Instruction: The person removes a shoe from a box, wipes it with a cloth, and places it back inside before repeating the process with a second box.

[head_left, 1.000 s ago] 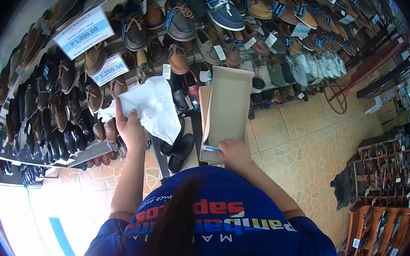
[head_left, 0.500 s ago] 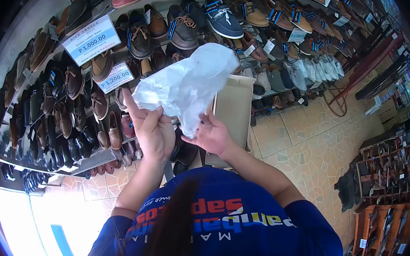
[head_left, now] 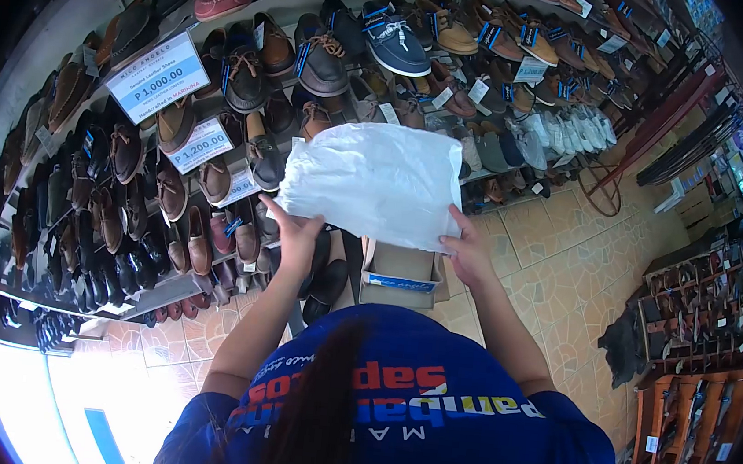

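Observation:
A sheet of white tissue paper (head_left: 371, 182) is stretched out wide between my two hands. My left hand (head_left: 294, 238) grips its lower left corner, thumb on top and the index finger pointing outward. On the lower right edge, my right hand (head_left: 469, 249) pinches the paper between thumb and fingers. Beneath the paper stands an open cardboard shoe box (head_left: 402, 270), with a blue printed label on its near side. The paper hides most of the box. Dark shoes (head_left: 327, 286) lie just left of the box.
Shelves of shoes curve around the front and left, with price signs (head_left: 157, 77) clipped on. A navy boat shoe (head_left: 397, 42) sits on an upper shelf. Belts (head_left: 693, 141) hang at the right, above a wooden rack (head_left: 694, 428). The floor is patterned tile (head_left: 554, 266).
The crumpled tissue paper is now spread flat and wide. My right hand has moved right, away from my left hand, and the box's blue label has come into view.

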`<act>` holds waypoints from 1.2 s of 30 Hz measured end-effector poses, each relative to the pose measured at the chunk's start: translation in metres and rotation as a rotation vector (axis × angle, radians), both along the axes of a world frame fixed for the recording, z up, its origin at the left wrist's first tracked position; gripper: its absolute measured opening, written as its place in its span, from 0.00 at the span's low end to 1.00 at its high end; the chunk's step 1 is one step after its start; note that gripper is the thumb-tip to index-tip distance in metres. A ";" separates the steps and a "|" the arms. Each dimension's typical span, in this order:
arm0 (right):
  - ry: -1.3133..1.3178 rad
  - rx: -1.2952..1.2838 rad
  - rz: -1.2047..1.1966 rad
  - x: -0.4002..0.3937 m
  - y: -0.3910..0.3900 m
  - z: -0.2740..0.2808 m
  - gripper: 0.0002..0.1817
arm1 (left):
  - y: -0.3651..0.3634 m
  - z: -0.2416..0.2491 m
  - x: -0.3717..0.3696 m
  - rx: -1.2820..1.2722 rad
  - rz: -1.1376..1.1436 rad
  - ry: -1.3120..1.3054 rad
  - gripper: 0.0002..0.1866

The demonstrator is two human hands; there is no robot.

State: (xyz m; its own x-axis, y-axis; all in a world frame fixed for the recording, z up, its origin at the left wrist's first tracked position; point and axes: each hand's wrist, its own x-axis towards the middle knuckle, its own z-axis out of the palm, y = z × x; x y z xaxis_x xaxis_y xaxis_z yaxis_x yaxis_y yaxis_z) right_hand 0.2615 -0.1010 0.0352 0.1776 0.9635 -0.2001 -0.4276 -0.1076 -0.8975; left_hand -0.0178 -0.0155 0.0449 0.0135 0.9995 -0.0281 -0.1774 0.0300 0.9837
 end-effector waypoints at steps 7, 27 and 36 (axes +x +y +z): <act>-0.553 -0.025 0.048 -0.005 -0.012 -0.012 0.39 | -0.039 -0.024 0.039 0.025 -0.324 0.738 0.62; -2.278 -0.148 0.515 -0.024 0.041 -0.016 0.31 | -0.046 -0.043 0.046 0.015 -0.212 0.868 0.50; -2.341 -0.155 0.615 -0.021 0.027 -0.041 0.32 | -0.061 -0.040 0.050 -0.122 -0.362 0.967 0.51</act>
State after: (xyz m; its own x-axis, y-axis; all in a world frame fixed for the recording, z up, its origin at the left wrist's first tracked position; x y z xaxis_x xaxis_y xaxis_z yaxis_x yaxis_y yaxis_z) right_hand 0.2403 -0.0736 -0.0060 -0.0561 0.9743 -0.2180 0.9199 0.1354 0.3681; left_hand 0.0319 -0.0764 0.0049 0.2304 0.9297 -0.2874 0.7249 0.0330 0.6881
